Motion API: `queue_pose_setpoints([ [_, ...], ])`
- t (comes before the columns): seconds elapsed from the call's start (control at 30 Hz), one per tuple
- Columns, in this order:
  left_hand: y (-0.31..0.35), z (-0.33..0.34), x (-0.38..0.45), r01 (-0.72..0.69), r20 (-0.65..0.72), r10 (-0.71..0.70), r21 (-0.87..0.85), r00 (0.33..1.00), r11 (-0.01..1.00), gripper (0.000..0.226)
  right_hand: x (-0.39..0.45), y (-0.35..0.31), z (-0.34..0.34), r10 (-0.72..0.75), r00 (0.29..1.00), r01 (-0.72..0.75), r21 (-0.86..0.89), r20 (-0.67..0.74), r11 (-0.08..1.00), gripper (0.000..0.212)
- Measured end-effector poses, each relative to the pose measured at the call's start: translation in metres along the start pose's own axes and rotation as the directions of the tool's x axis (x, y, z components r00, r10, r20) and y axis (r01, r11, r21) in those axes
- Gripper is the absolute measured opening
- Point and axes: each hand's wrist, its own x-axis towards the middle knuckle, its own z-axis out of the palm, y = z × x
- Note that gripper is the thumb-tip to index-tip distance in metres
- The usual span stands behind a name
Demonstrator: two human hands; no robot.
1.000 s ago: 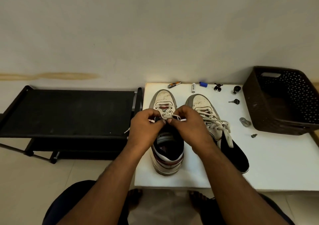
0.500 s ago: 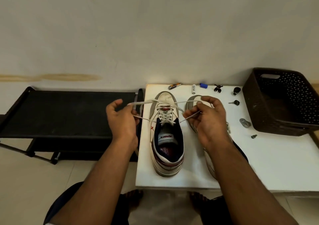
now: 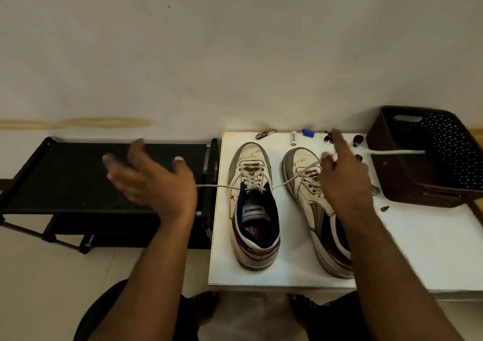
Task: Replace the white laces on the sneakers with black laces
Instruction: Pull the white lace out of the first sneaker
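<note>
Two worn white sneakers stand side by side on a white table (image 3: 418, 249), toes away from me. The left sneaker (image 3: 251, 157) has its white lace (image 3: 214, 186) untied and stretched out to both sides. My left hand (image 3: 151, 181) hovers left of that shoe, fingers spread and blurred; the lace's left end runs to the heel of the hand and vanishes behind it. My right hand (image 3: 345, 181) is above the right sneaker (image 3: 298, 165), which is still laced in white. It pinches the lace's right end, which trails over the basket. I see no black laces.
A dark perforated basket (image 3: 431, 181) sits at the table's right rear. Along the back edge lie a nail clipper (image 3: 265, 134), a battery (image 3: 293, 138), a blue cap (image 3: 308, 133) and small dark bits. A low black rack (image 3: 65, 178) stands left of the table.
My hands met at the left sneaker's knot, then pulled apart sideways. The bow has come undone, the lace ends are stretched wide, and my left fingers have spread.
</note>
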Motion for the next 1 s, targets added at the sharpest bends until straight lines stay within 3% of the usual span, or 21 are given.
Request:
queue_pose_setpoints([
  [0.07, 0.004, 0.005, -0.008, -0.281, 0.225, 0.289, -0.065, 0.931, 0.957, 0.034, -0.007, -0.003, 0.001, -0.067, 0.996, 0.083, -0.315, 0.063, 0.945, 0.048],
  [0.1, 0.007, 0.006, -0.013, -0.295, 0.417, 0.341, -0.173, 0.843, 0.940, 0.025, -0.011, -0.007, 0.004, -0.149, 0.985, 0.171, -0.349, 0.091, 0.921, 0.046],
  [0.17, 0.012, 0.006, -0.018, -0.215, 0.758, 0.310, -0.225, 0.574, 0.950, 0.025, -0.015, -0.013, 0.014, -0.281, 0.930, 0.341, -0.273, 0.235, 0.899, 0.040],
  [0.2, 0.012, 0.007, -0.019, -0.290, 0.843, 0.284, -0.160, 0.458, 0.944, 0.029, -0.018, -0.016, 0.019, -0.297, 0.892, 0.374, -0.189, 0.341, 0.908, 0.039],
  [0.27, 0.009, 0.010, -0.020, -0.430, 0.895, 0.240, -0.062, 0.375, 0.901, 0.036, -0.021, -0.017, 0.031, -0.286, 0.808, 0.399, -0.121, 0.514, 0.909, 0.039],
  [0.37, 0.007, 0.013, -0.023, -0.454, 0.868, 0.280, -0.072, 0.411, 0.888, 0.034, -0.020, -0.014, 0.041, -0.285, 0.794, 0.417, -0.141, 0.537, 0.898, 0.025],
  [0.47, 0.009, 0.014, -0.025, -0.500, 0.798, 0.321, -0.029, 0.510, 0.866, 0.022, -0.017, -0.014, 0.043, -0.269, 0.818, 0.376, -0.118, 0.509, 0.919, 0.014],
  [0.57, 0.005, 0.011, -0.019, -0.472, 0.754, 0.281, 0.043, 0.594, 0.881, 0.013, -0.014, -0.007, 0.037, -0.163, 0.848, 0.212, -0.040, 0.504, 0.977, 0.018],
  [0.67, 0.001, 0.004, -0.012, -0.399, 0.755, 0.193, 0.099, 0.627, 0.911, 0.011, -0.009, 0.001, 0.031, -0.051, 0.832, 0.031, 0.046, 0.552, 0.998, 0.020],
  [0.73, 0.003, 0.006, -0.016, -0.466, 0.756, 0.245, 0.088, 0.607, 0.881, 0.012, -0.009, 0.001, 0.030, -0.047, 0.829, 0.010, 0.069, 0.557, 0.998, 0.018],
  [0.8, 0.007, 0.011, -0.028, -0.581, 0.808, 0.320, 0.034, 0.495, 0.813, 0.034, -0.011, 0.000, 0.031, -0.080, 0.837, 0.037, 0.090, 0.541, 0.995, 0.017],
  [0.87, 0.010, 0.018, -0.043, -0.569, 0.855, 0.317, -0.031, 0.410, 0.822, 0.047, -0.012, -0.001, 0.033, -0.108, 0.835, 0.057, 0.111, 0.539, 0.992, 0.019],
  [1.0, 0.013, 0.028, -0.053, -0.524, 0.812, 0.341, -0.052, 0.473, 0.850, 0.033, -0.010, -0.002, 0.036, -0.142, 0.823, 0.093, 0.116, 0.551, 0.989, 0.022],
])
